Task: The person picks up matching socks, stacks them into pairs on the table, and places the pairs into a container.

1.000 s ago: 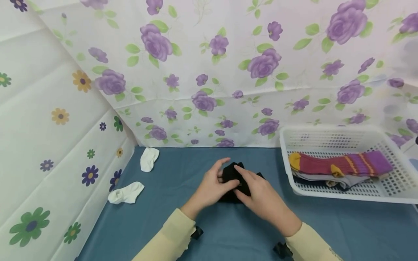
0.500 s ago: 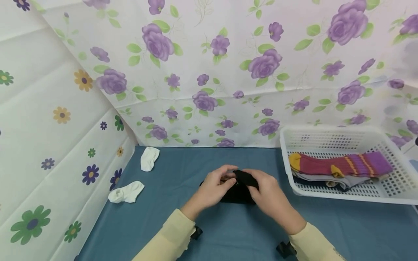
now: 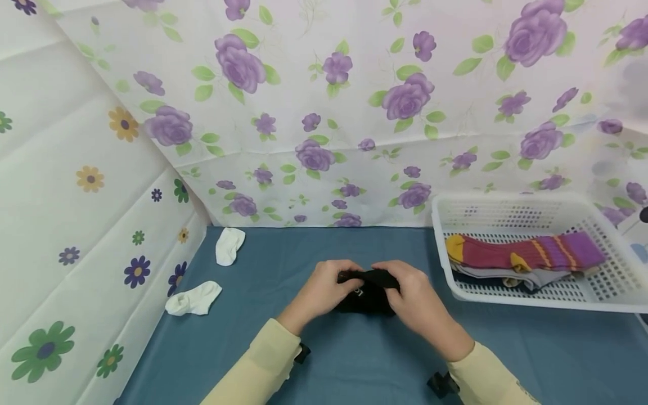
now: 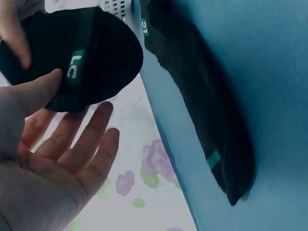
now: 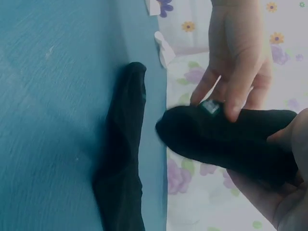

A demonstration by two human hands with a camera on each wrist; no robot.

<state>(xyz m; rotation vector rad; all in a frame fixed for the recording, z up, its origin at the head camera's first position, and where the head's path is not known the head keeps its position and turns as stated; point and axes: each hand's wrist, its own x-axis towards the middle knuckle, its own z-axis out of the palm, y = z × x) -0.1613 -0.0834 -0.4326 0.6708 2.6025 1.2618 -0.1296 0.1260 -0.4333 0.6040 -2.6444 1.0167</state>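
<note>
A black sock [image 4: 115, 53] with a green "LC" label is raised between my hands. My left hand [image 3: 324, 287] pinches it near the label, thumb in front and the fingers extending behind. At its other end my right hand [image 3: 417, 298] grips the sock, thumb on one side and fingers on the other, as the right wrist view shows. Beneath them a second black sock [image 4: 211, 106] lies flat on the blue cloth, with green marks on it. In the head view the hands partly cover both black socks.
Two white socks [image 3: 230, 246] lie apart at the left of the blue-covered table [image 3: 273, 253]. On the right stands a white perforated basket [image 3: 536, 304]. A red and purple striped sock [image 3: 536, 252] lies in it on top of grey and dark ones. Flowered sheets [image 3: 314, 112] rise behind.
My right hand has lifted one black sock off the other and holds it. The left hand's fingers have closed on its left end. Basket and white socks stay as they were.
</note>
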